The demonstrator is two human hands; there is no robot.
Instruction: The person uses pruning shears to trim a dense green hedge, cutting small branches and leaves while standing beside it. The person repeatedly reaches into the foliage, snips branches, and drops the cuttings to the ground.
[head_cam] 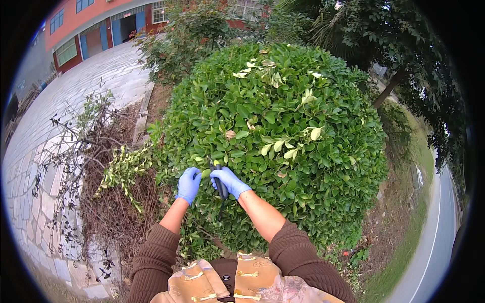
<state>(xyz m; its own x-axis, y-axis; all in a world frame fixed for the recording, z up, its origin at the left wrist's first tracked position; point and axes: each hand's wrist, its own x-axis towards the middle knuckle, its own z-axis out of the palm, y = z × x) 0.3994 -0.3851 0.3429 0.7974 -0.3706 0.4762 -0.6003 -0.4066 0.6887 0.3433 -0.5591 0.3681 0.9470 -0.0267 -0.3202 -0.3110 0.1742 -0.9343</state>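
A large rounded green shrub (273,113) with broad glossy leaves fills the middle of the view. My right hand (232,182), in a blue glove, grips pruning shears (221,189) with dark handles and a yellow-green patch near the blades. Their tip points away from me into the near left side of the foliage. Just left of them is my left hand (189,185), also gloved in blue, its fingers curled beside a light green leaf (205,173). Whether those fingers hold a stem cannot be made out. Pale cut sprigs (282,146) lie on top of the shrub.
Dry brush and bare twigs (121,216) are heaped at the left, with a yellowish leafy branch (123,172) on them. Beyond lies stone paving (49,189) before a red building (102,22). A tree (390,87) and a road (435,227) are at the right.
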